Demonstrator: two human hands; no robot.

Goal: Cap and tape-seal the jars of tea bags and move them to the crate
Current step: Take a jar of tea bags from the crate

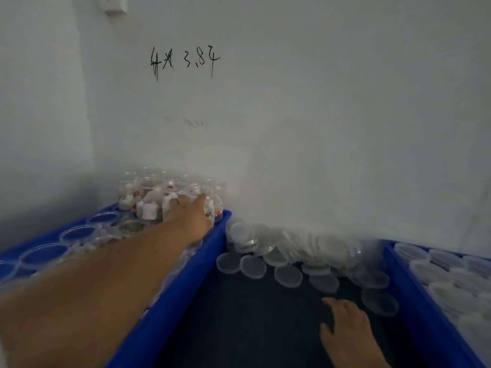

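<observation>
Jars of tea bags (148, 201) crowd the far end of the left crate (186, 264), against the outstretched left hand (191, 219), whose fingers (198, 201) are too blurred to tell their hold; the right hand (345, 328) lies flat and empty, well apart on the near surface (252, 328).

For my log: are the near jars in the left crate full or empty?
Empty: the left crate shows blue through the near jars; tea bags show only in the far jars.

The left hand (190, 221) reaches far forward on an outstretched arm, its fingers blurred. The right hand (345, 328) lies palm down, fingers relaxed.
</observation>
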